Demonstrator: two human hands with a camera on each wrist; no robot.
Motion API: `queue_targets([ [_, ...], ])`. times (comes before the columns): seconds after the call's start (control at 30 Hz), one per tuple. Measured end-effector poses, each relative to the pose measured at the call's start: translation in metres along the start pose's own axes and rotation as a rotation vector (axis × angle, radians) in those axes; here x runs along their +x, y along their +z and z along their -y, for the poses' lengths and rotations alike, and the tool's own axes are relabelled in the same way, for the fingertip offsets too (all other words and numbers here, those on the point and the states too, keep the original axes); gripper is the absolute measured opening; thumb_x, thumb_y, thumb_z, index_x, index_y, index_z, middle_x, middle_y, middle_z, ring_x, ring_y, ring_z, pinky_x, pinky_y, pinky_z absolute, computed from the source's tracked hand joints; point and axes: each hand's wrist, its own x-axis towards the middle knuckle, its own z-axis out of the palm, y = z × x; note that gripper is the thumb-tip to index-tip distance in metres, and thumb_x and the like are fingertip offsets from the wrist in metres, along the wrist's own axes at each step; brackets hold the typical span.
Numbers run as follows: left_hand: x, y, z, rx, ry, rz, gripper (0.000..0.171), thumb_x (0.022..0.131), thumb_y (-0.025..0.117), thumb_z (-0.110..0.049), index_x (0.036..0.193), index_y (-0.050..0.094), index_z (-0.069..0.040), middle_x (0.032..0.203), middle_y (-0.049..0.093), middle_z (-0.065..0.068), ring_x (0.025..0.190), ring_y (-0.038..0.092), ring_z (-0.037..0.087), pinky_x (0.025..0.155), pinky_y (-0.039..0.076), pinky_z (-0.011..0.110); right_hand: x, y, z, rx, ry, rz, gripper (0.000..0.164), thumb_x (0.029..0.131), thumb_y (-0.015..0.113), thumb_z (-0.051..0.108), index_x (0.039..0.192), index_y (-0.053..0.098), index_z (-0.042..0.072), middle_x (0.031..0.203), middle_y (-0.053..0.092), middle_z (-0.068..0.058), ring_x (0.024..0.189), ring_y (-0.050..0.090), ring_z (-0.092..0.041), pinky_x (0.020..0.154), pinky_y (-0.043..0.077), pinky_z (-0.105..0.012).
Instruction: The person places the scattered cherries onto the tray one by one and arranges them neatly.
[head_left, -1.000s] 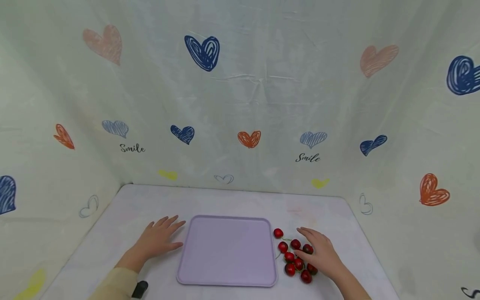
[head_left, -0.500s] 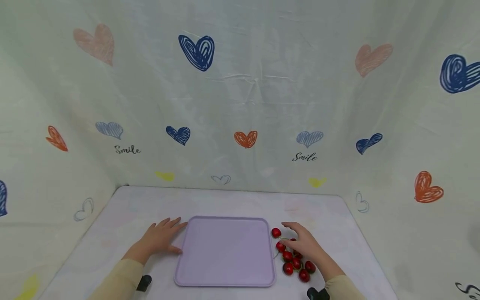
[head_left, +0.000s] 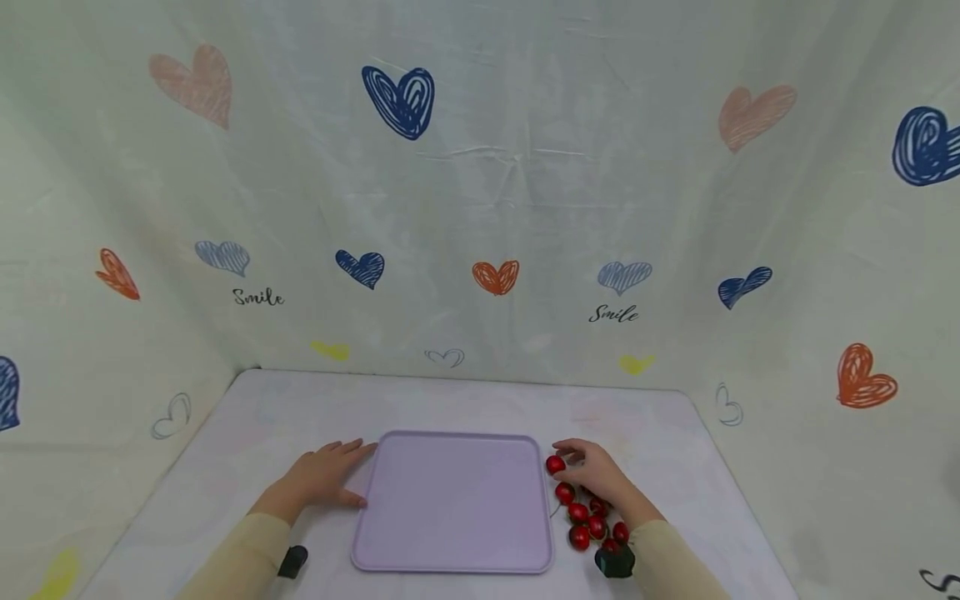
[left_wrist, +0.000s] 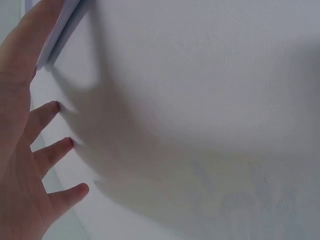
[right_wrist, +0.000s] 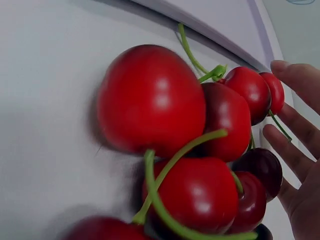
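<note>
My left hand [head_left: 326,477] lies beside the left rim of a lilac tray [head_left: 453,504], fingers spread, with fingertips and thumb right at the edge. In the left wrist view, the thumb overlaps the tray's side and the other fingertips point down at the table. My right hand [head_left: 592,471] reaches over a cluster of cherries [head_left: 577,513] to the tray's right. Its thumb and forefinger stand on either side of the farthest cherry [head_left: 555,464], loosely bent. The right wrist view has the fingers [right_wrist: 300,125] just behind that red cherry [right_wrist: 272,92]; several have green stems.
The white table [head_left: 465,404] runs back to a pale curtain [head_left: 525,208] printed with hearts. Black wrist devices show at the left cuff [head_left: 292,562] and the right cuff [head_left: 615,562], the latter covering part of the nearest cherries.
My right hand has moved left and farther away, from over the cluster's right side to the farthest cherry, its fingers drawing in. My left hand has come up to the tray's left rim.
</note>
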Motion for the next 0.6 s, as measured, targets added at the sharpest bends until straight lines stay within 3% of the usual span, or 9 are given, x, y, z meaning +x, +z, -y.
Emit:
queue_targets([
  [0.3,0.004,-0.001,0.0,-0.073,0.047,0.026,0.098,0.064,0.088,-0.043,0.142,0.046,-0.002,0.142,0.042,0.032,0.125,0.038,0.059,0.101,0.033,0.067,0.008,0.002,0.001,0.027,-0.011,0.041,0.045,0.077,0.082,0.011,0.118,0.066,0.003,0.102,0.066,-0.004,0.089,0.06,-0.019,0.073,0.054,-0.034],
  [0.6,0.005,-0.001,-0.003,-0.116,-0.015,0.041,0.099,0.061,0.091,-0.036,0.142,0.046,-0.002,0.143,0.041,0.031,0.127,0.035,0.059,0.1,0.032,0.069,0.013,0.01,-0.003,-0.015,-0.016,-0.003,0.041,0.075,0.083,0.008,0.114,0.069,0.007,0.099,0.066,-0.001,0.086,0.058,-0.016,0.076,0.052,-0.035],
])
